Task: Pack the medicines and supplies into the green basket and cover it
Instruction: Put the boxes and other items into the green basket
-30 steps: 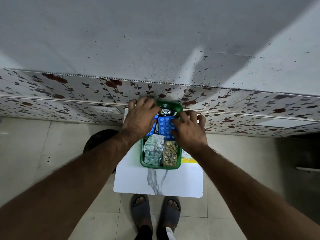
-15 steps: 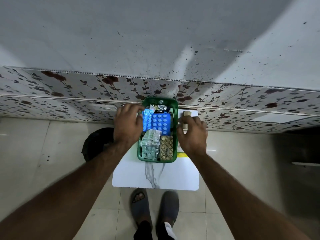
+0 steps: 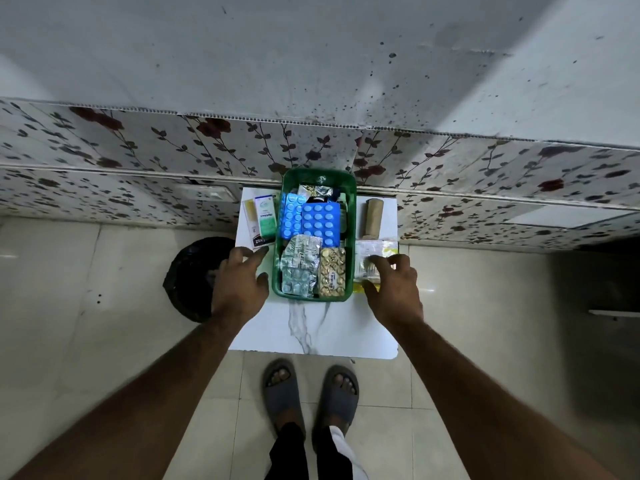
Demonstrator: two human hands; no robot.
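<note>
The green basket (image 3: 350, 216) stands on a small white marble-pattern table (image 3: 311, 334). Inside it lie blue blister packs (image 3: 318, 223), a silver blister strip (image 3: 299, 265) and a gold pill strip (image 3: 332, 271). Left of the basket lie medicine boxes (image 3: 261, 221). On its right sit a brown bandage roll (image 3: 373, 216) and a clear packet (image 3: 372, 252). My left hand (image 3: 240, 284) hovers open beside the basket's left wall, fingertips near the boxes. My right hand (image 3: 394, 284) rests with spread fingers on the clear packet, not closed around it.
A black round bin (image 3: 190, 278) stands on the tiled floor left of the table. A floral-patterned wall panel (image 3: 138, 150) runs behind the table. My feet in grey sandals (image 3: 311, 393) are at the table's near edge.
Both hands have pulled out of the basket and drawn back toward me, the left to the basket's left side, the right onto the clear packet at its right.
</note>
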